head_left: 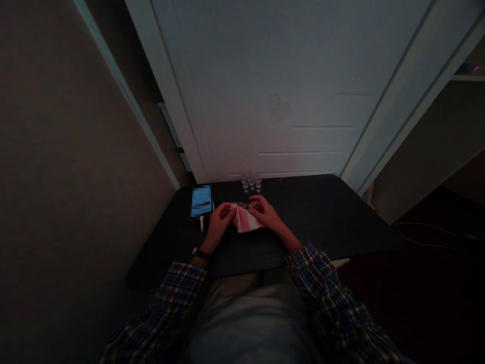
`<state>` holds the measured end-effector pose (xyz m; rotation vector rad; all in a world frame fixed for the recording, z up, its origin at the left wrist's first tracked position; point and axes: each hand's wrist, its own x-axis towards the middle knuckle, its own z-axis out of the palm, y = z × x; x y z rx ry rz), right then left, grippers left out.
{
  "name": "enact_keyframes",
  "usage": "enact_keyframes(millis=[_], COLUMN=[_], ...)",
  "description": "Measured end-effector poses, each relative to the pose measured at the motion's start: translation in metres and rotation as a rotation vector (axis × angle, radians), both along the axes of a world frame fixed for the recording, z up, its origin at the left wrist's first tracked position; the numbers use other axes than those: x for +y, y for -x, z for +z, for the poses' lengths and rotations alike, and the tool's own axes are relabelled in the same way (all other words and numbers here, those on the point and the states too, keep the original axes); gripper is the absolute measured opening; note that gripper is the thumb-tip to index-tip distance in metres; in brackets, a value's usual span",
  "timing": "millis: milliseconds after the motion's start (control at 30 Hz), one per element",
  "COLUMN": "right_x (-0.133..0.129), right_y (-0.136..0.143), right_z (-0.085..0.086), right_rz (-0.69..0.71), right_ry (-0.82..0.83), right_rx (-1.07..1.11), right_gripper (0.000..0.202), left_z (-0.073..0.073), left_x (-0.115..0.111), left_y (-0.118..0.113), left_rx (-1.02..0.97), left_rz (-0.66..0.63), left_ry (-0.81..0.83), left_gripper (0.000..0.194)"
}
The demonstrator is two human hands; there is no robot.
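Note:
Between both hands, above the dark table, is a pink-and-white cloth (246, 221) that hangs down in a fold. A small clear, shiny thing (245, 205) lies along the cloth's top edge; it looks like a small stemmed glass, though the dim light blurs its shape. My left hand (221, 217) is closed, pinching the cloth's left side near one end of the clear thing. On the other side, my right hand (266, 212) has its fingers curled round the cloth and the clear thing's right end. Several small stemmed glasses (251, 184) stand upright just beyond the hands.
At the left of the black table (322, 217) a lit phone or tablet (201, 200) leans up, with a white cable or stand part (202, 223) below it. A white panel with heart patterns (278, 108) rises behind the table. A wall (76, 192) borders the left.

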<state>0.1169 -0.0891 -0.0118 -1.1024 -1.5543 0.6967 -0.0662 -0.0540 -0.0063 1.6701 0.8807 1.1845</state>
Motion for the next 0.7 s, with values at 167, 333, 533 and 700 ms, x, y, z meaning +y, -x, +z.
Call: enact_keyframes(millis=[167, 333, 533, 700], right_x=[-0.0014, -0.001, -0.0016, -0.0018], right_y=[-0.0009, -0.0027, -0.0012, -0.0019], right_z=[0.0015, 0.0016, 0.0016, 0.0027], right_rz=[-0.056, -0.149, -0.06, -0.078], right_ry=[0.003, 0.033, -0.018, 0.005], right_rx=[-0.036, -0.175, -0.09, -0.117], right_gripper=[0.023, 0.028, 0.025, 0.021], left_z=[-0.0029, -0.0043, -0.0025, -0.0025], left_x=[0.002, 0.0025, 0.001, 0.0015], left_y=[-0.0003, -0.0011, -0.0006, 0.0], left_rx=[0.006, 0.003, -0.016, -0.014], left_rz=[-0.004, -0.018, -0.012, -0.023], left_ry=[0.03, 0.033, 0.019, 0.03], left_gripper=[0.029, 0.03, 0.03, 0.028])
